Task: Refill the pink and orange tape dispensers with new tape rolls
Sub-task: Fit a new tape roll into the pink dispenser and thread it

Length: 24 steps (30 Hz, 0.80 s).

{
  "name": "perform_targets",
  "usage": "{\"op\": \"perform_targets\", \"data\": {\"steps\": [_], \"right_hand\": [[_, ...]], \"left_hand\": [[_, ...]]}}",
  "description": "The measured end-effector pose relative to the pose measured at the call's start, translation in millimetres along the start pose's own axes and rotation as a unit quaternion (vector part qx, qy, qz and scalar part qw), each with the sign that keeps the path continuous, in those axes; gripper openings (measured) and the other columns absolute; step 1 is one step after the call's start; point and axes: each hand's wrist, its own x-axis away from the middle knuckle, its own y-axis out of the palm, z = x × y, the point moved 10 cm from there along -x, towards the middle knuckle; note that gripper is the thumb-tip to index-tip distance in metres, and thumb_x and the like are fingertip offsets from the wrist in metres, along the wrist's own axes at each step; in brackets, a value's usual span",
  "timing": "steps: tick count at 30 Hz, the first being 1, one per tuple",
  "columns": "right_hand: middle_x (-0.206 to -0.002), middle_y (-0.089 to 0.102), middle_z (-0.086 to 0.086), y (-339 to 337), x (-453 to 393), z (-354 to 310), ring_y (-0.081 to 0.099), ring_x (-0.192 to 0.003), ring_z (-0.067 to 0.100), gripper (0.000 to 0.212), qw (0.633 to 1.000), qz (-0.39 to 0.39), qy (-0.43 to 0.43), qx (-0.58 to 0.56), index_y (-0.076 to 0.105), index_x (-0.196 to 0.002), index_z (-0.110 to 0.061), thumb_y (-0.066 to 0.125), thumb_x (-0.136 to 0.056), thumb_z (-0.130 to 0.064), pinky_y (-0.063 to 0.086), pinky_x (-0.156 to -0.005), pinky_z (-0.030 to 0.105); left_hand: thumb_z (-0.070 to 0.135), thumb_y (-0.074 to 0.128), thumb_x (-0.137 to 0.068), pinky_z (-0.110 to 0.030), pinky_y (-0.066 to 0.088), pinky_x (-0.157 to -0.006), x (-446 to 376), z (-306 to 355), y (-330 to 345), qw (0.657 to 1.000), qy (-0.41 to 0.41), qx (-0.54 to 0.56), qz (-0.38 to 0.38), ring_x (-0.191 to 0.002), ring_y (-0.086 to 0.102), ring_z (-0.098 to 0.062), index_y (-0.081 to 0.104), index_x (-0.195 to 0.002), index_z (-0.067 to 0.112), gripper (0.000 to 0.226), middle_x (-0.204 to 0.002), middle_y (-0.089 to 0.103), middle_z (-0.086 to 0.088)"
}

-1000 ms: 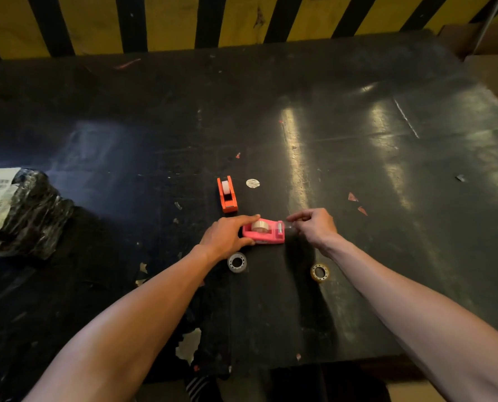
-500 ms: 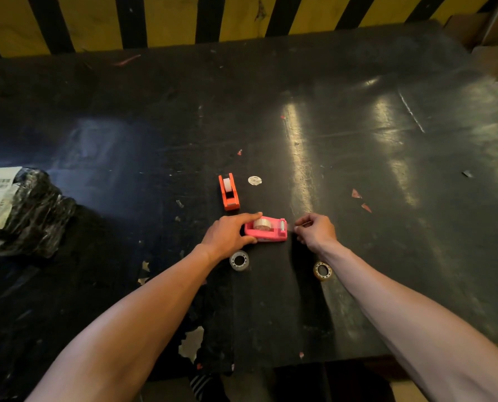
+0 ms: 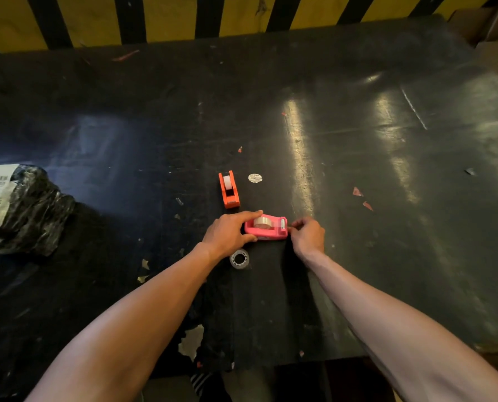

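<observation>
The pink dispenser [image 3: 268, 233] lies on the black table [image 3: 358, 158] with a clear tape roll [image 3: 262, 221] seated in it. My left hand [image 3: 227, 234] grips its left end, forefinger over the top. My right hand [image 3: 307, 235] has its fingertips pinched together right at the cutter end, apparently on the tape's loose end; the clear strip itself is hard to make out. The orange dispenser [image 3: 229, 189] stands just behind, holding a white roll. A loose clear roll [image 3: 239, 258] lies flat below my left hand.
A black plastic parcel [image 3: 30, 216] with a white label lies at the left edge. A round white sticker [image 3: 255, 178] and small paper scraps dot the table. A yellow-and-black striped wall [image 3: 169, 18] runs along the back. The table's front edge is near my elbows.
My right hand has moved left, from a short way off the pink dispenser to its cutter end. The ring that lay by my right wrist is now hidden under the forearm.
</observation>
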Motion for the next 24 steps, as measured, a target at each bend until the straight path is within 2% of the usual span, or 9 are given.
{"op": "perform_targets", "data": {"steps": [4,7,10,14,16,18,21,22,24], "right_hand": [[-0.111,0.072,0.013,6.0,12.3,-0.2,0.065,-0.107,0.028,0.028,1.0,-0.009,0.015,-0.016,0.074,-0.109,-0.008,0.054,-0.092,-0.003,0.046,-0.086,0.028],[-0.121,0.07,0.01,17.7,22.5,-0.3,0.062,-0.115,0.027,0.043,0.998,-0.056,0.007,-0.012,0.069,-0.123,-0.014,0.048,-0.089,0.002,0.044,-0.09,0.026],[-0.128,0.065,0.011,22.5,24.5,-6.2,0.059,-0.121,0.03,0.05,0.992,-0.109,-0.043,0.044,0.058,-0.135,-0.015,0.051,-0.088,0.0,0.043,-0.093,0.026],[-0.136,0.052,0.018,21.4,23.7,-22.2,0.052,-0.125,0.036,0.074,0.97,-0.142,-0.143,0.133,0.031,-0.151,-0.021,0.064,-0.085,-0.011,0.041,-0.104,0.039],[-0.131,0.05,0.017,26.3,25.6,-27.6,0.054,-0.12,0.038,0.074,0.955,-0.159,-0.178,0.178,0.03,-0.15,-0.025,0.065,-0.086,-0.014,0.044,-0.102,0.041],[-0.125,0.049,0.015,26.6,26.6,-32.8,0.056,-0.115,0.037,0.062,0.947,-0.149,-0.207,0.198,0.037,-0.145,-0.023,0.062,-0.089,-0.014,0.046,-0.097,0.042],[-0.122,0.046,0.012,21.3,25.4,-40.0,0.052,-0.113,0.034,0.047,0.936,-0.111,-0.236,0.237,0.046,-0.134,-0.021,0.062,-0.09,-0.019,0.049,-0.091,0.043],[-0.123,0.045,0.011,20.3,25.0,-41.6,0.051,-0.114,0.032,0.045,0.93,-0.101,-0.244,0.255,0.047,-0.132,-0.02,0.064,-0.09,-0.021,0.05,-0.09,0.043],[-0.126,0.047,0.01,19.7,24.4,-43.7,0.05,-0.116,0.029,0.046,0.922,-0.096,-0.255,0.277,0.049,-0.129,-0.016,0.068,-0.087,-0.025,0.051,-0.092,0.042]], "left_hand": [[0.03,0.075,-0.088,-0.049,0.049,-0.106,-0.1,0.7,-0.1,1.0,-0.001,0.0,0.004,-0.121,0.061,-0.021,0.041,-0.15,0.04,0.071,-0.151,0.052,0.006],[0.031,0.074,-0.088,-0.049,0.048,-0.106,-0.7,0.5,0.2,1.0,0.0,-0.008,0.003,-0.124,0.059,-0.021,0.04,-0.149,0.041,0.071,-0.151,0.051,0.007],[0.03,0.074,-0.089,-0.051,0.047,-0.107,-1.8,-0.4,-0.1,1.0,0.0,-0.016,-0.004,-0.127,0.058,-0.022,0.039,-0.15,0.041,0.071,-0.152,0.05,0.005],[0.029,0.072,-0.091,-0.049,0.046,-0.108,-0.1,2.1,-0.1,1.0,0.009,-0.013,-0.007,-0.128,0.056,-0.021,0.038,-0.151,0.041,0.07,-0.152,0.05,0.006],[0.029,0.07,-0.092,-0.049,0.044,-0.11,2.2,2.7,1.9,1.0,0.012,-0.008,-0.002,-0.134,0.052,-0.022,0.034,-0.152,0.04,0.07,-0.155,0.046,0.006],[0.03,0.066,-0.095,-0.05,0.041,-0.113,3.9,-0.2,5.9,1.0,0.005,-0.012,0.001,-0.139,0.048,-0.024,0.028,-0.154,0.042,0.072,-0.16,0.038,0.003],[0.031,0.059,-0.099,-0.05,0.044,-0.11,8.4,-7.3,14.0,1.0,-0.017,-0.012,-0.013,-0.132,0.054,-0.027,0.012,-0.158,0.043,0.076,-0.159,0.041,-0.003],[0.032,0.056,-0.1,-0.05,0.045,-0.11,11.6,-9.9,14.7,1.0,-0.022,-0.005,-0.003,-0.129,0.056,-0.026,0.01,-0.158,0.04,0.075,-0.157,0.043,-0.003],[0.034,0.05,-0.103,-0.051,0.037,-0.116,20.2,-20.7,9.0,0.998,-0.036,0.007,0.056,-0.139,0.048,-0.026,0.013,-0.16,0.034,0.068,-0.16,0.038,-0.004]]}}
